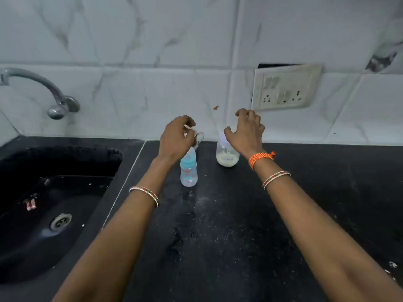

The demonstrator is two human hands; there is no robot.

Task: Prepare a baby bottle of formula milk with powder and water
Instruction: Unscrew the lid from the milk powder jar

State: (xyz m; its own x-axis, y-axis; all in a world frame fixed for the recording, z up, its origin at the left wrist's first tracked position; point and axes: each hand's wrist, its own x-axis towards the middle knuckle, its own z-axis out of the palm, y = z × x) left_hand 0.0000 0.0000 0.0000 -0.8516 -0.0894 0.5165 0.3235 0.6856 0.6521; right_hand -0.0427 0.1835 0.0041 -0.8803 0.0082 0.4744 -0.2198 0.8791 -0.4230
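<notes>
the left hand [177,136] hangs above the baby bottle [188,171], fingers curled and pinching a small pale thing at the fingertips; what that thing is cannot be told, and a glassy, metal-rimmed object [199,138] shows just behind the hand, too blurred to name. the baby bottle stands upright on the black countertop [218,225], clear with a light blue collar and small coloured prints, its top partly hidden by the wrist. the right hand [246,131] hovers over a wider clear jar [227,156], fingers spread and loosely bent, holding nothing; the heel of the hand covers the jar's top. the jar stands upright just right of the bottle, apart from it, with a low layer of creamy white stuff in its base. an orange thread band [260,159] and bangles circle the right wrist, and a bangle [144,195] sits on the left forearm. pale powder specks dust the countertop near the bottle. to the left lies a black sink [54,192] with a round drain [60,221], under a curved metal tap [43,90]. a cream switch plate [285,88] is fixed to the marbled white wall tiles [152,40] behind.
</notes>
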